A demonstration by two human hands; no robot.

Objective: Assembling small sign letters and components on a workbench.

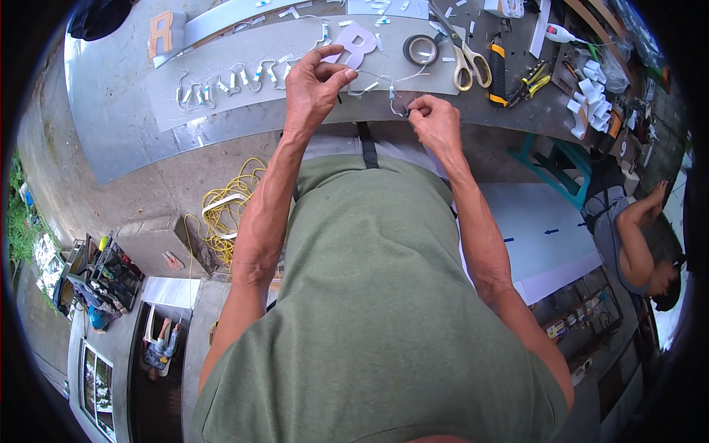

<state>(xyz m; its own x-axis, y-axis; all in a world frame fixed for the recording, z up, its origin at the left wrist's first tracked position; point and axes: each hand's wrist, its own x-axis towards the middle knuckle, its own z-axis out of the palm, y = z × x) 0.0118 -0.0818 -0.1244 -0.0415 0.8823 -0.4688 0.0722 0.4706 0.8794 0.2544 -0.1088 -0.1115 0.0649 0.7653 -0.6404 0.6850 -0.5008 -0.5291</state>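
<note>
My left hand point(312, 92) is over the workbench beside a pale letter-B piece point(357, 46). Its thumb and fingers are bent around a thin white wire, though the exact grip is partly hidden. My right hand point(437, 125) is farther right, at the bench's near edge, its fingertips pinching a wire end with a small dark tip. A small LED module point(392, 94) hangs on the wiring between the hands. To the left, a string of LED modules point(235, 80) zigzags across a grey sheet point(166, 100).
Black tape point(421, 50), scissors point(470, 63), a yellow-black cutter point(498, 74) and pliers point(533, 80) lie to the right, near white curled strips point(591, 100). A letter-R piece point(165, 35) stands far left. Yellow cable point(221, 210) lies on the floor; another person point(628, 236) sits right.
</note>
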